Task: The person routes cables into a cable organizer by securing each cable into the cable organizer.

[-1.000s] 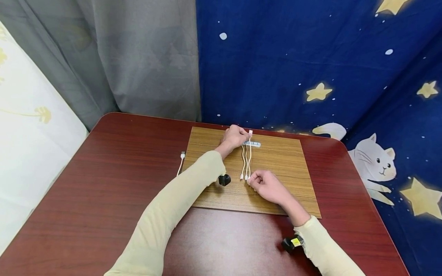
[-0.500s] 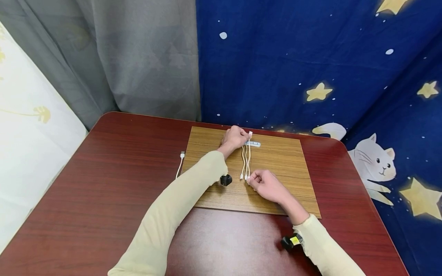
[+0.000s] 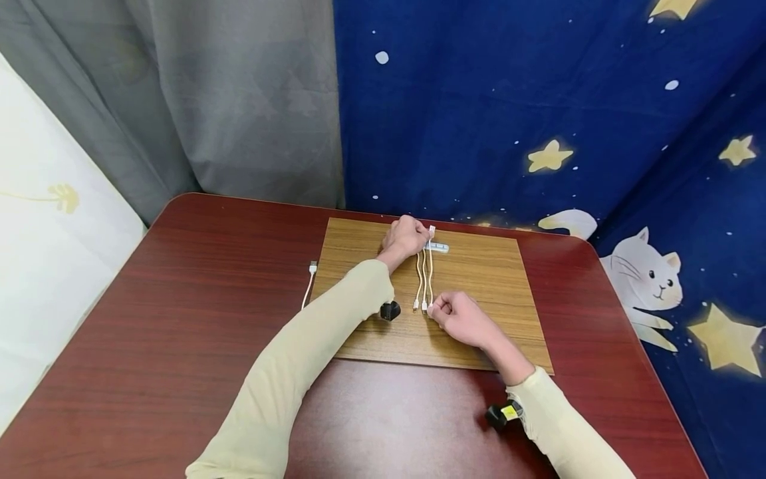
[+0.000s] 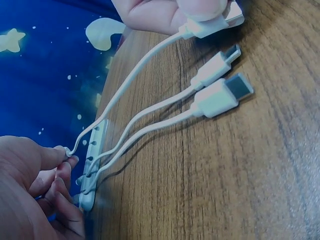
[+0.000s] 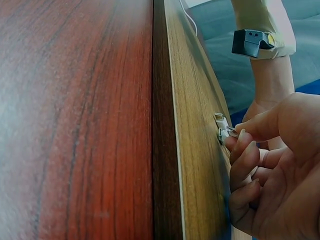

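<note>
A white charging cable (image 4: pixel 135 75) is stretched between both hands. My left hand (image 3: pixel 408 236) pinches its far end beside a pale cable clip strip (image 4: pixel 95 155) with several slots. At the near end, my right hand (image 3: pixel 461 319) pinches the white plug (image 4: pixel 210 26) between thumb and fingers, its metal tip sticking out. Two more white cables (image 4: pixel 165 103) run from the strip towards the near side, their plugs (image 4: pixel 220 97) lying side by side just left of the right hand. The held cable passes over the strip at its right part in the left wrist view.
A wood-grain board (image 3: pixel 479 279) lies under the strip and cables on the dark red table (image 3: pixel 197 279). Another white cable (image 3: pixel 309 286) with a USB plug lies left of the board, partly hidden by the left sleeve. Grey and blue curtains (image 3: pixel 449 100) hang behind.
The head view has shifted slightly. Both hands keep their grip on the same cable and have barely moved.
</note>
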Motion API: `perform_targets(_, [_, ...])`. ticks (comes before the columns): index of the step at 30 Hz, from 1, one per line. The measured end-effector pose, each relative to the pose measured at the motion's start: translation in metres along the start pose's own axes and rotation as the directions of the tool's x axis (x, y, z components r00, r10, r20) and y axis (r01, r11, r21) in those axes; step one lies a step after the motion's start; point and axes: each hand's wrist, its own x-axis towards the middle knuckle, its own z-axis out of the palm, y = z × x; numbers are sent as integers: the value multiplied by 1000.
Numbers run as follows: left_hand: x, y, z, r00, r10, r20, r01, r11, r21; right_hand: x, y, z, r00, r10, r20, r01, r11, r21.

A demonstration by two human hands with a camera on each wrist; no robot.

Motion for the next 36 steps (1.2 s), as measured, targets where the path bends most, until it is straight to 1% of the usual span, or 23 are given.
perform_targets(9, [2,-4,1,1000,0,-22,0,1000,14,4,-3,-1,999,39,17,-39,999,6])
perform_targets(11, [3,-4,2,1000,-1,-22,1,1000,11,5,-3,-1,999,31,15,-31,1000,4])
perform_targets(16, [5,-3,6,1000,4,10,-5,1000,24,4,-3,-1,999,35,12,-35,999,2])
perform_targets(19, [6,-2,7,1000,5,14,-5,999,35,4,-3,-1,999,41,11,-41,999,-10])
perform_targets(25, [6,-3,7,1000,-3,-7,3,999,41,6,-4,-1,999,29,18,-28,999,-32])
perform_targets(31, [4,-3,6,1000,11,-18,-10,999,49,8,-3,-1,999,42,19,-42,999,-30])
perform_targets(36, [4,-3,6,1000,10,-19,-9,998,56,8,-3,-2,999,52,15,-51,998,-33])
